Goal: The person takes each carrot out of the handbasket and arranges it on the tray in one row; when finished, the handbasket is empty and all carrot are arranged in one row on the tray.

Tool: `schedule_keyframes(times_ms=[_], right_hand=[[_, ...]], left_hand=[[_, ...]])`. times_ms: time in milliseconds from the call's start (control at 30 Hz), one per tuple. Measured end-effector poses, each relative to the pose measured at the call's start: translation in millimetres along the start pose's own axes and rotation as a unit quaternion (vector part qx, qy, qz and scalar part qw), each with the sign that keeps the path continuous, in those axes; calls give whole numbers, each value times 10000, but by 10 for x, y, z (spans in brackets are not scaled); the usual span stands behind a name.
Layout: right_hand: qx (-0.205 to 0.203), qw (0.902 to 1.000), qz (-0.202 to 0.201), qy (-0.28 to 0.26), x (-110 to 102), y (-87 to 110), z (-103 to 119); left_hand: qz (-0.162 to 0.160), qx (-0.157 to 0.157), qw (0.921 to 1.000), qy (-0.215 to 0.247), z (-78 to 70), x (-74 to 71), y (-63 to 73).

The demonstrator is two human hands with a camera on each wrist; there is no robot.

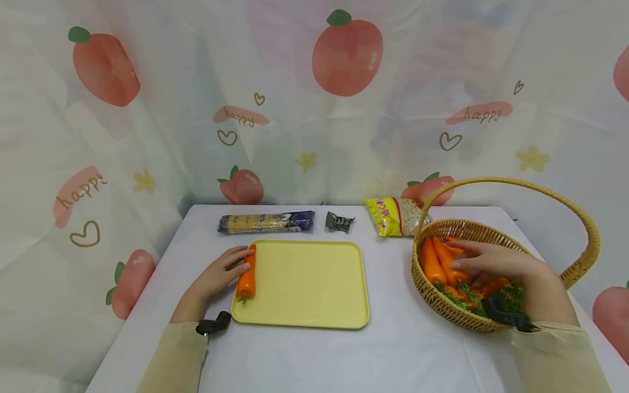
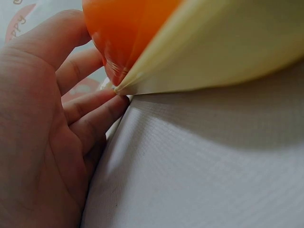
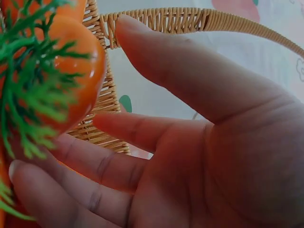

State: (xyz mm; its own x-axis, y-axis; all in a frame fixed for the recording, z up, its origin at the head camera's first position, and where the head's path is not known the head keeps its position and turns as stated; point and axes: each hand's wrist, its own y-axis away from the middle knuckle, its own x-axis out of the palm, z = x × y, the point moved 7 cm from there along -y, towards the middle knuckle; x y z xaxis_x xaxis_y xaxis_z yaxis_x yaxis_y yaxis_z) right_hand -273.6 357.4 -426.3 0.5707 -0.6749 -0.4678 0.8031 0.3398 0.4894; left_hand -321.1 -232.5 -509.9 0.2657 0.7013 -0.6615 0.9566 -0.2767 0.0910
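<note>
**One carrot on the tray's left edge, left hand touching it; right hand in the basket**

Carrot [image 1: 247, 281] lies lengthwise along the left side of the pale yellow tray [image 1: 304, 284], leafy end toward the person. It hides part of the rim, so from here I can't tell how much sits over it. Left hand [image 1: 221, 274] comes in from the left: fingers loose, tips touching the carrot, not wrapped round it. Rest of the tray is bare.

Right hand [image 1: 496, 263] is inside the wicker basket [image 1: 432, 303], right of the tray and well apart from it. Fingers spread and relaxed, thumb standing away, no grasp on anything. It's just beside a pile of carrots [image 1: 432, 265] with green tops [image 1: 511, 297]. Hand and wrist block my view of part of the pile. The handle [image 1: 521, 183] arches above the basket; forearm crosses the near rim.

Behind the tray, left to right: a long blue-ended pack [image 1: 265, 222], a small dark packet [image 1: 339, 222], a yellow-and-clear bag [image 1: 385, 216]. Bag's right end sits behind the basket and handle, partly covered.

Desk [image 1: 290, 360] has a white cover. Curtain [image 1: 275, 60] hangs behind and at both sides: pale, printed with red fruit, hearts, yellow flowers, "happy". Person wears beige sleeves [image 1: 172, 360], black device on each wrist.
</note>
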Motion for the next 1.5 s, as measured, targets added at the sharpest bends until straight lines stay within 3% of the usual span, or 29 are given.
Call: schedule_keyframes(times_ms=[333, 567, 867, 1233, 1500], right_hand=[[-71, 9998, -21, -199, -27, -35, -26], [-308, 9980, 277, -476, 16, -55, -22], [-121, 9994, 218, -241, 34, -61, -18], [-517, 9972, 397, -359, 60, -66, 27], [-538, 9980, -113, -314, -25, -18, 78]], left_hand=[[-16, 18, 10000, -62, -23, -13, 3], [15, 0, 10000, -12, -14, 3, 6], [21, 12, 10000, -22, -9, -3, -2], [3, 44, 10000, -66, -9, -4, 3], [-6, 43, 10000, -59, -7, -7, 4]])
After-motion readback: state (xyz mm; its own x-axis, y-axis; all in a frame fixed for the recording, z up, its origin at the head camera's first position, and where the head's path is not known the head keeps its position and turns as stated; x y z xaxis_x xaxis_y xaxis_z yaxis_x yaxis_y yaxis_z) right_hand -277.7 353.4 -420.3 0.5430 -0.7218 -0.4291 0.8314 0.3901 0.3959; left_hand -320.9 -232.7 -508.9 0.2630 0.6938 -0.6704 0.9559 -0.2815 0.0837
